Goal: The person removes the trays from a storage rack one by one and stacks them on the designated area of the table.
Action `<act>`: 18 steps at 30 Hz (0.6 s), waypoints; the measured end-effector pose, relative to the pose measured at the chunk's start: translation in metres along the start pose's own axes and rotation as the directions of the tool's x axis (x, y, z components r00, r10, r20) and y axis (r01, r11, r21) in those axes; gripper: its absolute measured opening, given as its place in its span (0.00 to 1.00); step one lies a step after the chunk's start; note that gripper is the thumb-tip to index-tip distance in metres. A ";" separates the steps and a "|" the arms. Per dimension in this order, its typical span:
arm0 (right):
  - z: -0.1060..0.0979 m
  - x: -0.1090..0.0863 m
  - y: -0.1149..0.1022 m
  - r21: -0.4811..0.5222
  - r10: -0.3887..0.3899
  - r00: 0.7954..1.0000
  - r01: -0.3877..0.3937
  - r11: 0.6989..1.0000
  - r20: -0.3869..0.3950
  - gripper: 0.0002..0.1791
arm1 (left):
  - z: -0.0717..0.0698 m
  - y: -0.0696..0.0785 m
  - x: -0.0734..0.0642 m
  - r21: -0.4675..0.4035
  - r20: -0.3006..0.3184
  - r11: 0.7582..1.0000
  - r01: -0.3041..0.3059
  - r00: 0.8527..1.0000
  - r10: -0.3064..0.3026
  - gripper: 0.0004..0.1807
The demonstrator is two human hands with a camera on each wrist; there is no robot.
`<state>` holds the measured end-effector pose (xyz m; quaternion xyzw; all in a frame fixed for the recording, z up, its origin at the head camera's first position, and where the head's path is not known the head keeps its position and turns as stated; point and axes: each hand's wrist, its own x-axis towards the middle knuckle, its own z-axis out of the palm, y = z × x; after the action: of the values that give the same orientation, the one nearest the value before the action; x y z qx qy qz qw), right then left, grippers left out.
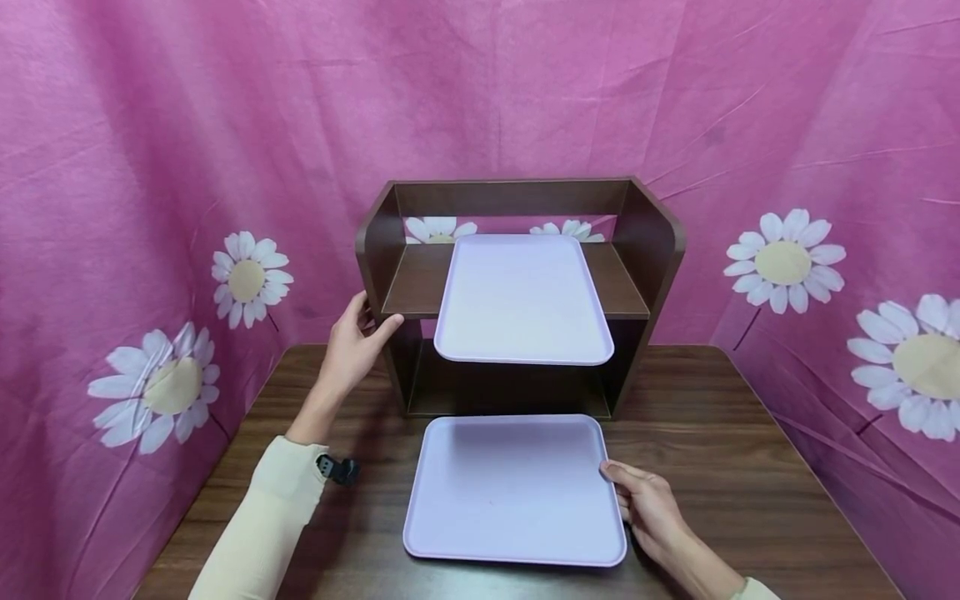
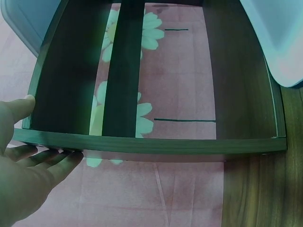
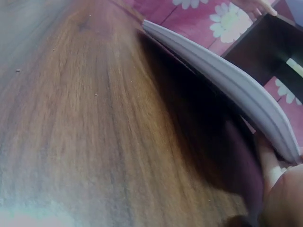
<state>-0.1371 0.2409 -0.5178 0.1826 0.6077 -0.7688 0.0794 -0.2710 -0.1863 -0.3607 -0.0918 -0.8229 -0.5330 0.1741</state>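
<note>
A dark brown wooden desktop shelf (image 1: pixel 517 196) stands on the table. My left hand (image 1: pixel 352 346) grips its left side panel at the middle board, thumb on the front and fingers on the outer face; the left wrist view shows this left hand (image 2: pixel 28 165) close up. One pale lilac tray (image 1: pixel 525 296) lies on the middle board and juts out past its front edge. My right hand (image 1: pixel 652 508) holds a second lilac tray (image 1: pixel 513 492) by its right edge, thumb on top and fingers beneath. In the right wrist view this tray (image 3: pixel 227 78) is tilted above the tabletop, with dark shadow under it.
The wood-grain table (image 1: pixel 712 442) spreads around the shelf. A pink cloth (image 1: pixel 517 92) printed with white daisies hangs behind and on both sides. A small black device (image 1: pixel 337 469) is on the left sleeve's cuff. The shelf's lower compartment (image 1: pixel 510 387) lies beneath the upper tray.
</note>
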 end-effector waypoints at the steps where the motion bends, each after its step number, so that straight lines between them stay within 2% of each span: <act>1: 0.000 0.000 -0.001 -0.016 0.003 1.000 -0.003 1.000 0.000 0.07 | 0.000 0.000 0.000 0.000 -0.001 1.000 0.000 1.000 0.000 0.34; 6: 0.002 -0.002 -0.005 -0.153 0.001 1.000 0.001 0.988 0.008 0.24 | 0.000 0.001 -0.001 0.008 -0.001 1.000 -0.002 1.000 0.002 0.35; 9: 0.003 -0.002 -0.009 -0.262 -0.019 1.000 0.020 0.965 0.007 0.27 | -0.001 0.001 -0.001 0.009 -0.001 1.000 -0.002 1.000 0.002 0.35; 14: 0.003 -0.002 -0.011 -0.448 -0.092 0.996 0.077 0.891 -0.013 0.23 | 0.000 0.001 -0.002 0.003 0.002 1.000 -0.003 1.000 0.003 0.35; 18: 0.001 -0.001 -0.011 -0.546 -0.155 0.988 0.129 0.828 -0.002 0.19 | 0.000 0.001 -0.001 0.004 0.001 1.000 -0.003 1.000 0.003 0.35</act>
<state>-0.1404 0.2422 -0.5077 0.1245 0.8142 -0.5642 0.0568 -0.2694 -0.1854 -0.3604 -0.0929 -0.8238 -0.5313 0.1745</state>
